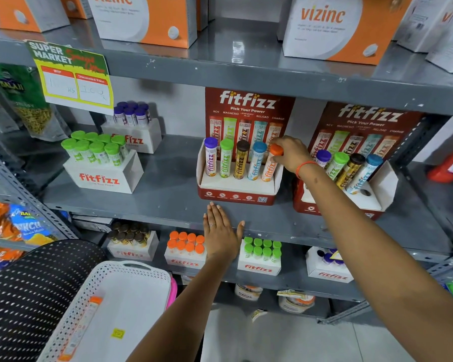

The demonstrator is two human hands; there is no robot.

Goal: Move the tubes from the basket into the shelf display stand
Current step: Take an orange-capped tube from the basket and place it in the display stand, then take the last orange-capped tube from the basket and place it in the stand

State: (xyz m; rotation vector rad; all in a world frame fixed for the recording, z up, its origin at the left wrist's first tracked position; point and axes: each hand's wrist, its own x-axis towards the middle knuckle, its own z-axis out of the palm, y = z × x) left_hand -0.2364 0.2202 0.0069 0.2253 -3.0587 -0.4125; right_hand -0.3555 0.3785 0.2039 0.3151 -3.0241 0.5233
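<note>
A red fitfizz display stand [236, 195] sits on the middle grey shelf and holds purple, green, brown and blue capped tubes. My right hand [290, 154] grips the orange-capped tube [271, 165] standing in the stand's rightmost slot. My left hand [221, 231] rests flat with spread fingers against the shelf's front edge, just below the stand. A white perforated basket [141, 270] at the lower left holds one orange-capped tube [83, 327] lying along its left side.
A second red fitfizz stand [374, 205] to the right holds several tubes, with one slot bare. White fitfizz boxes of tubes [102, 176] stand on this shelf and the one below. Orange vizinc boxes [335, 27] line the top shelf. A black dotted cloth [32, 288] lies left of the basket.
</note>
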